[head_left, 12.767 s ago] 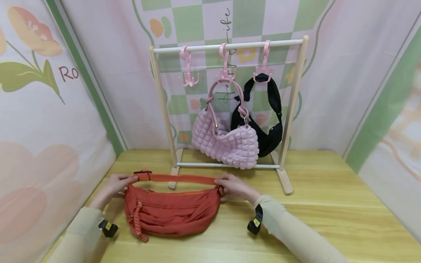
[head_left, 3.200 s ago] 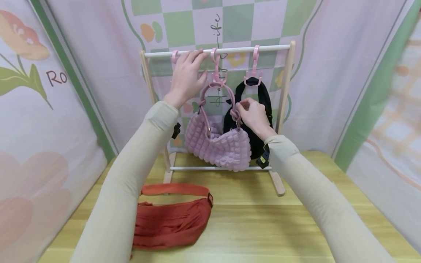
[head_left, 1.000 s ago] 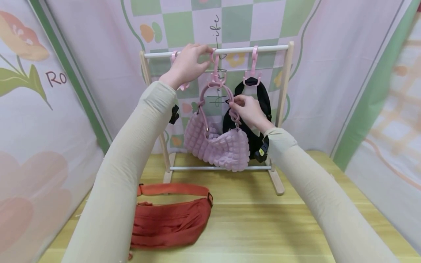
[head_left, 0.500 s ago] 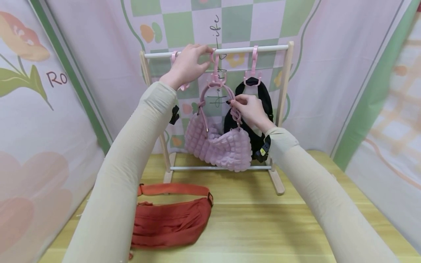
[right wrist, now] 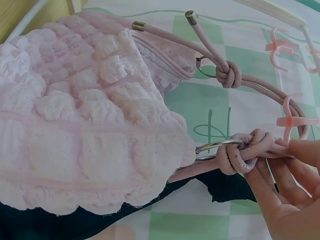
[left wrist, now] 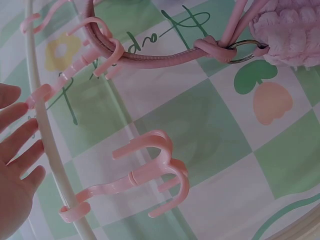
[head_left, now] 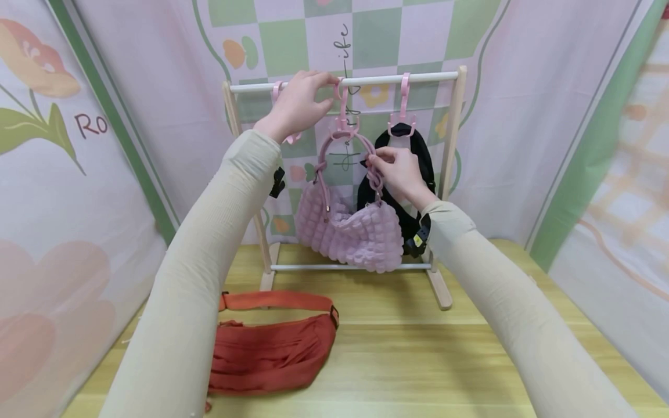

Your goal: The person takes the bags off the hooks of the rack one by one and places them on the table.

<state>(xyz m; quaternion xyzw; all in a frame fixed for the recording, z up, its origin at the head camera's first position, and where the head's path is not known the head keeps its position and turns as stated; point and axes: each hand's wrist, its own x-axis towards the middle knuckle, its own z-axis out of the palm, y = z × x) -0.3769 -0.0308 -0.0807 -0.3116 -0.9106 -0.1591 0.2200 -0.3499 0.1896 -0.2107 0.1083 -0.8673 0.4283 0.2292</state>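
In the head view, a pink puffy quilted handbag [head_left: 355, 241] hangs by its knotted handle [right wrist: 270, 92] from the middle pink hook [head_left: 343, 110] on the rack. My right hand [head_left: 399, 173] pinches that handle close to its right-hand knot [right wrist: 245, 152]. Up at the rail, my left hand [head_left: 302, 105] reaches over with fairly straight fingers [left wrist: 20, 135], one fingertip right at the middle hook's ring. Another pink hook [left wrist: 150, 170], beside the left hand, carries no bag; the left forearm and hand partly hide it in the head view.
A black bag [head_left: 425, 159] hangs behind from the right hook [head_left: 405, 104]. On the wooden table [head_left: 397, 354] lies a red waist bag [head_left: 272, 351], partly covered by the left sleeve. The rack's white rail [head_left: 387, 79] runs between wooden posts [head_left: 452, 139], with feet on the table.
Both hands have left the red waist bag's strap and risen to the rack. Lately my left hand slid right to the middle hook; the pink handbag and my right hand have shifted slightly right.
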